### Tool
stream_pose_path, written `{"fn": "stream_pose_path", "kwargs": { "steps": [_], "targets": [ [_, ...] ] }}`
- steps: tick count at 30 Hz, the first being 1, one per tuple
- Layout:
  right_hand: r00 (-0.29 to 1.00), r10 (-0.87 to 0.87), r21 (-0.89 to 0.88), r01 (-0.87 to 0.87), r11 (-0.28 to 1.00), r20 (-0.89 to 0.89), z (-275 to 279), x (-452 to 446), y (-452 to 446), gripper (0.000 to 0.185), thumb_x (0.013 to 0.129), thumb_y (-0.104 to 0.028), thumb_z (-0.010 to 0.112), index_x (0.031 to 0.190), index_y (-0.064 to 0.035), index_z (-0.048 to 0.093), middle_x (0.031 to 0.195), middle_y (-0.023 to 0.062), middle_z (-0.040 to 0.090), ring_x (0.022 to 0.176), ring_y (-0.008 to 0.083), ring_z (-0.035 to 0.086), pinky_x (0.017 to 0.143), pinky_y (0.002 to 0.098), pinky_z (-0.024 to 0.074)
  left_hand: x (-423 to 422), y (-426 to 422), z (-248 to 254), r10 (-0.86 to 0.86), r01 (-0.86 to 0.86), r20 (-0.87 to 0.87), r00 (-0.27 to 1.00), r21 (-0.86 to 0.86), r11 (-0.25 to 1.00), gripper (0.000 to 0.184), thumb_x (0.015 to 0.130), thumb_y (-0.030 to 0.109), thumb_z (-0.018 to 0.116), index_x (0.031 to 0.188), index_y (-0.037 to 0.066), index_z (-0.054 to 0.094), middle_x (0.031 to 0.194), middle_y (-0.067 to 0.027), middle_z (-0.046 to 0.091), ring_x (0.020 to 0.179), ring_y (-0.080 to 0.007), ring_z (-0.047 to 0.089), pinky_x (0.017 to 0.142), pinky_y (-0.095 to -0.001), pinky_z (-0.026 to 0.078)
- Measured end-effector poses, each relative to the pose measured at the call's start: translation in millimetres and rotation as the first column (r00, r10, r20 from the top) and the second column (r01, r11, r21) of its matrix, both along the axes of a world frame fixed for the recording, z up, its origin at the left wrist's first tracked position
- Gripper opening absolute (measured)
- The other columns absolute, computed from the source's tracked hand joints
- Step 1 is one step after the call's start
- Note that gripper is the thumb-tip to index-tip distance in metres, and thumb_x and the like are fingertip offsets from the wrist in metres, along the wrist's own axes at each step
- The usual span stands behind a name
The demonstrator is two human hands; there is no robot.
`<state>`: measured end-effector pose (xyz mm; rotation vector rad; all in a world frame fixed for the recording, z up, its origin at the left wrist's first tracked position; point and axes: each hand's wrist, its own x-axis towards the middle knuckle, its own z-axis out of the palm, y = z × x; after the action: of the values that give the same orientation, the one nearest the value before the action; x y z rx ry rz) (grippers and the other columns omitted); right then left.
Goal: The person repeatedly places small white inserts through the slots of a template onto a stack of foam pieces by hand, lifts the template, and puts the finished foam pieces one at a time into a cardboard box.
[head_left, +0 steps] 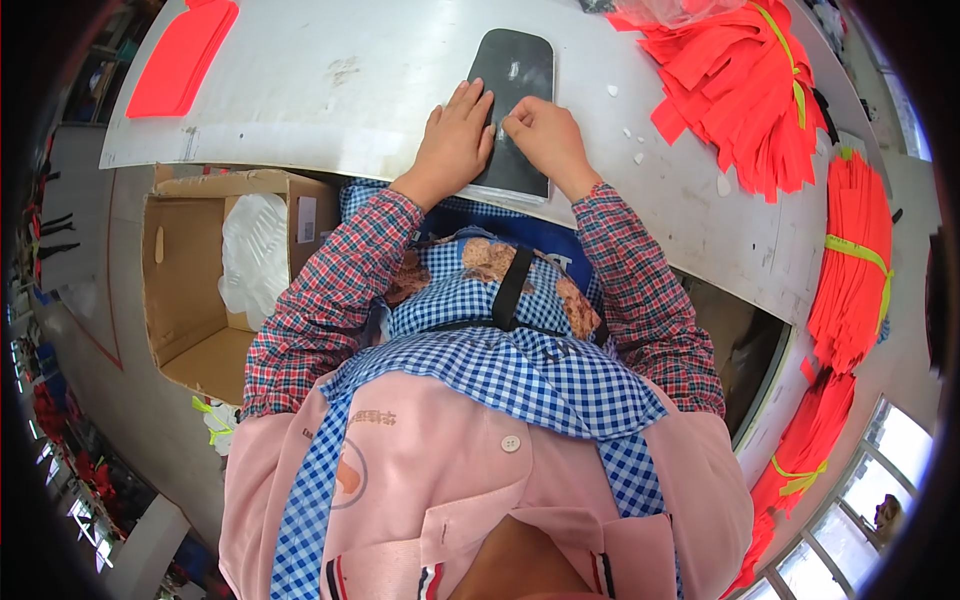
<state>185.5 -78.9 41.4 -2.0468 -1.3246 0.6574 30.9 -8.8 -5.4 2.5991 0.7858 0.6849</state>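
A dark, flat, rounded-top piece (516,75) lies on the pale table close to its front edge. My left hand (456,137) rests flat across the left side of this piece, its fingers stretched out. Over the right side, my right hand (543,135) is closed, thumb and index finger pinched together near the middle of the dark surface. Whatever is between those fingertips is too small to make out. A thin pale edge shows beneath the dark piece.
The white table (300,60) bears a red stack (182,60) at left and tied red strips (735,90) at right. More red bundles (852,250) hang beyond its right edge. White scraps (638,158) lie nearby. A cardboard box (180,270) holding clear plastic stands below left.
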Motion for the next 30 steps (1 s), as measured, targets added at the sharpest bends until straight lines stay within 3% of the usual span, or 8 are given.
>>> {"fn": "stream_pose_path", "kwargs": {
  "steps": [6,9,12,15,21,24,27,30],
  "targets": [
    [0.99,0.04,-0.064,-0.032,0.997,0.138,-0.9,-5.0,5.1,0.023,0.078,-0.027,0.066,0.08,-0.0035,0.065,0.071,0.0124,0.066,0.067,0.0264,0.064,0.064,0.0351,0.0501,-1.2,-3.2,1.7,0.032,-0.033,-0.063,0.997,-0.017,0.999,0.048,0.093,0.019,0.05,0.138,0.003,0.044,0.15,-0.0174,0.035,0.141,-0.0351,0.031,0.109,-0.055,0.03],
    [0.979,0.171,-0.142,-0.154,0.978,0.113,0.9,3.7,8.1,0.023,0.077,-0.027,0.066,0.081,-0.0038,0.066,0.071,0.0119,0.066,0.068,0.0251,0.064,0.064,0.035,0.0505,-1.7,-4.1,3.7,0.034,-0.037,-0.083,0.996,-0.036,0.999,0.048,0.094,0.02,0.049,0.139,0.004,0.043,0.151,-0.0161,0.034,0.142,-0.0336,0.029,0.109,-0.0569,0.029],
    [0.99,0.133,-0.144,-0.125,0.982,0.046,-1.6,8.3,10.7,0.024,0.077,-0.028,0.067,0.081,-0.0042,0.067,0.071,0.0115,0.066,0.068,0.0242,0.064,0.064,0.035,0.0506,-0.4,-4.1,0.9,0.042,-0.042,-0.058,0.997,-0.006,0.999,0.047,0.094,0.021,0.049,0.137,0.003,0.045,0.15,-0.0159,0.036,0.141,-0.0308,0.031,0.108,-0.0572,0.03],
    [0.994,-0.009,-0.139,-0.006,0.99,-0.112,-1.4,6.8,9.0,0.026,0.075,-0.029,0.069,0.08,-0.0036,0.068,0.077,0.0151,0.068,0.075,0.032,0.066,0.07,0.0397,0.052,-0.3,-3.7,0.7,0.042,-0.042,-0.048,0.998,-0.008,0.999,0.047,0.094,0.021,0.049,0.137,0.003,0.046,0.15,-0.0159,0.036,0.141,-0.0307,0.031,0.108,-0.0572,0.03],
    [0.999,0.016,-0.093,-0.011,0.996,0.047,3.4,-2.2,3.2,0.025,0.075,-0.027,0.068,0.08,-0.0027,0.069,0.079,0.0151,0.069,0.076,0.033,0.066,0.073,0.0392,0.0524,-1.1,-4.7,2.8,0.044,-0.044,-0.072,0.996,0.003,0.999,0.047,0.095,0.021,0.048,0.139,0.004,0.044,0.151,-0.0161,0.035,0.141,-0.0325,0.03,0.109,-0.0557,0.03],
    [0.99,0.137,-0.159,-0.142,0.977,-0.041,-4.0,10.9,8.2,0.024,0.078,-0.025,0.067,0.082,-0.0016,0.068,0.077,0.013,0.069,0.07,0.0274,0.067,0.067,0.0362,0.053,-1.1,-5.5,4.4,0.044,-0.044,-0.079,0.996,-0.007,0.999,0.047,0.095,0.02,0.048,0.139,0.004,0.044,0.151,-0.016,0.035,0.141,-0.0325,0.03,0.109,-0.0557,0.03],
    [0.941,-0.011,-0.205,-0.062,0.977,-0.339,0.8,21.3,15.0,0.023,0.08,-0.024,0.067,0.083,-0.0014,0.068,0.074,0.0101,0.069,0.064,0.019,0.065,0.061,0.0316,0.0524,-0.1,-5.6,5.3,0.047,-0.048,-0.078,0.996,-0.007,0.999,0.047,0.094,0.02,0.049,0.138,0.004,0.044,0.15,-0.0162,0.035,0.141,-0.0326,0.03,0.108,-0.0558,0.03],
    [0.957,-0.055,-0.098,0.028,0.995,-0.285,-3.1,33.9,31.0,0.021,0.082,-0.022,0.066,0.084,-0.0015,0.068,0.074,0.0074,0.068,0.059,0.0118,0.063,0.055,0.0273,0.0508,-0.8,-6.4,6.4,0.049,-0.05,-0.078,0.996,-0.005,0.999,0.047,0.094,0.019,0.049,0.138,0.004,0.044,0.15,-0.0167,0.036,0.14,-0.0331,0.031,0.108,-0.0557,0.031]
  ]
}}
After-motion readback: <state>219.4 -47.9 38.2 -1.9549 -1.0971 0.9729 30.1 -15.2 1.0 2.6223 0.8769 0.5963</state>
